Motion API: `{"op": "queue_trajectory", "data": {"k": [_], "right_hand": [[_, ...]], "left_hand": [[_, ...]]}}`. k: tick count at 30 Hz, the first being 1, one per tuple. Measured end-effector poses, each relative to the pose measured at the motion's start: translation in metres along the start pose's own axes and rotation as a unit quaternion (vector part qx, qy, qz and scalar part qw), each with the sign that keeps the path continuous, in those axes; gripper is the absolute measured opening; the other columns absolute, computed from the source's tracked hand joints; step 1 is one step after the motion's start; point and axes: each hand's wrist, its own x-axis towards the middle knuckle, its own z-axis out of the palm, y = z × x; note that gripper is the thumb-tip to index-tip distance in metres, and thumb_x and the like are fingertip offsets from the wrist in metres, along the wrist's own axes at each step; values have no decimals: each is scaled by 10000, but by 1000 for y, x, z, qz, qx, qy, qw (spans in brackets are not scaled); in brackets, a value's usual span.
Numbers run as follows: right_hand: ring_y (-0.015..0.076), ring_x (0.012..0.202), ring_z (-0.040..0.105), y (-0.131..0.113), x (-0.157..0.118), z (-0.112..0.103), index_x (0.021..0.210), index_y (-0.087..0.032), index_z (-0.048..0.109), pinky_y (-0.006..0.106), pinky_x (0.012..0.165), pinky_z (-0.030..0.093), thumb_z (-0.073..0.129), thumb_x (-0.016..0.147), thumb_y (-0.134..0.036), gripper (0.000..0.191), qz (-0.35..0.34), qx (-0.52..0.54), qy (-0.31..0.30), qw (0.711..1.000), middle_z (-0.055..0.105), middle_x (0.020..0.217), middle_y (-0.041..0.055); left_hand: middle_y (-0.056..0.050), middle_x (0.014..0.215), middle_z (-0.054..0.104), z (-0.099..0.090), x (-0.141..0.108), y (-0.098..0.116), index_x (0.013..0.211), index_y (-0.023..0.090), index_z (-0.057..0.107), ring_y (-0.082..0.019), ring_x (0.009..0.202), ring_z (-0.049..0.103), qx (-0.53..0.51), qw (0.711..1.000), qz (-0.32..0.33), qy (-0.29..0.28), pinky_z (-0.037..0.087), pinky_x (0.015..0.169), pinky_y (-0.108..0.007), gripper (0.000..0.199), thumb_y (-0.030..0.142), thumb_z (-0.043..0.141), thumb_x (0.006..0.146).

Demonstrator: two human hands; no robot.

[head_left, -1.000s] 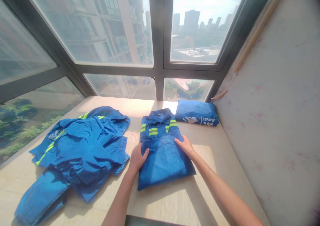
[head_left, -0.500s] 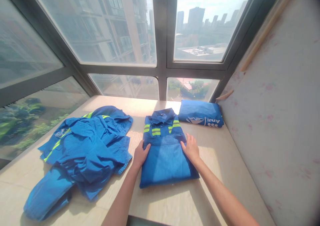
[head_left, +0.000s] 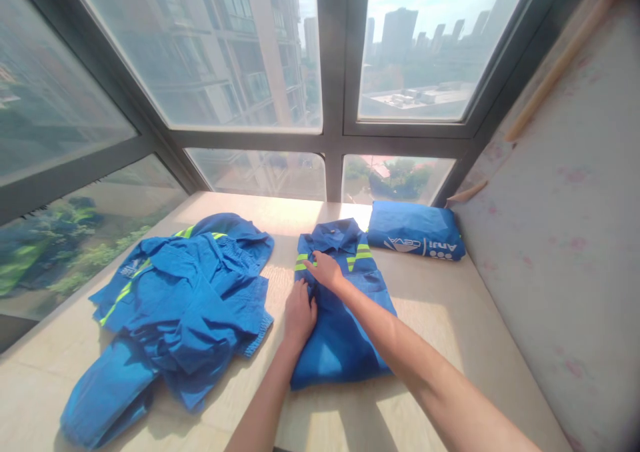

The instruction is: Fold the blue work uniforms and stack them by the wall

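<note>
I see the folded jacket [head_left: 336, 345] at centre, long axis near to far. The right hand [head_left: 327, 272] lies over its far left part; the left hand [head_left: 301, 312], nearer, is at its left edge. I cannot tell whether either pinches fabric.

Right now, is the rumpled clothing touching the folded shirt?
Apart. The head view shows a strip of pale tabletop between the rumpled clothing and the folded shirt.
</note>
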Motion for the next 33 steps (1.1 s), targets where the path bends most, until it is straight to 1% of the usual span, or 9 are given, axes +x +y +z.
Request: {"op": "queue_trajectory", "data": {"k": [6,10,13,16,20,24,27,30,33], "right_hand": [[230,1083,634,-7,37,38,1279,-169,591,438,911,562,631,965,-395,389,24,-27,-13,999,608,1275,91],[213,1003,661,5,39,49,1277,-157,597,361,873,549,480,1019,-206,287,40,-79,-27,996,652,1167,119],[231,1023,648,8,33,53,1400,-192,508,339,847,526,361,1002,-98,434,28,-118,-27,992,617,1207,152],[275,1119,569,9,29,53,1495,-205,389,372,849,521,349,1006,-137,495,-21,-194,-23,980,556,1271,182],[295,1125,518,9,33,48,1402,-138,478,396,849,517,383,1001,-168,413,-54,-258,-30,964,544,1250,204],[233,1100,549,16,39,28,1338,-169,560,322,890,499,509,963,-194,379,-76,-233,-48,968,596,1254,136],[191,1104,575,34,35,-8,1251,-206,637,287,966,460,457,977,-175,329,-86,-221,-39,971,654,1206,76],[239,1238,532,66,19,-48,1247,-112,639,349,1077,394,345,973,-113,402,-42,-237,29,970,623,1300,154],[272,1384,437,99,-5,-65,1345,-46,580,374,1153,325,401,949,-131,443,-25,-273,51,960,530,1452,203]], "left_hand": [[-162,1401,584,-6,-5,-6,1303,177,565,-300,1309,553,-87,996,-22,4,458,1101,-542,362,254,429,977],[-152,1362,614,-8,-6,-7,1349,173,542,-288,1271,582,-112,992,-61,-7,476,1081,-529,391,292,406,1002],[-194,1413,564,-7,-4,-4,1439,132,462,-318,1320,539,-78,994,-74,-1,461,1090,-549,475,293,407,995],[-208,1537,435,-2,1,1,1496,125,406,-346,1444,393,-17,999,-45,17,394,1142,-581,540,235,406,967],[-210,1509,480,7,7,7,1455,95,480,-359,1455,376,29,999,32,-27,367,1156,-591,534,176,407,933],[-207,1498,498,11,7,10,1444,81,505,-375,1429,409,56,996,37,-56,387,1131,-592,530,180,426,929],[-191,1501,501,10,8,11,1434,93,527,-378,1415,424,72,995,42,-57,398,1120,-575,519,194,432,934],[-196,1479,524,7,10,12,1413,81,552,-385,1385,453,90,993,47,-62,417,1101,-564,507,205,428,937],[-194,1476,529,4,8,13,1401,92,567,-377,1375,464,102,991,54,-63,421,1095,-557,502,204,439,929]]}}
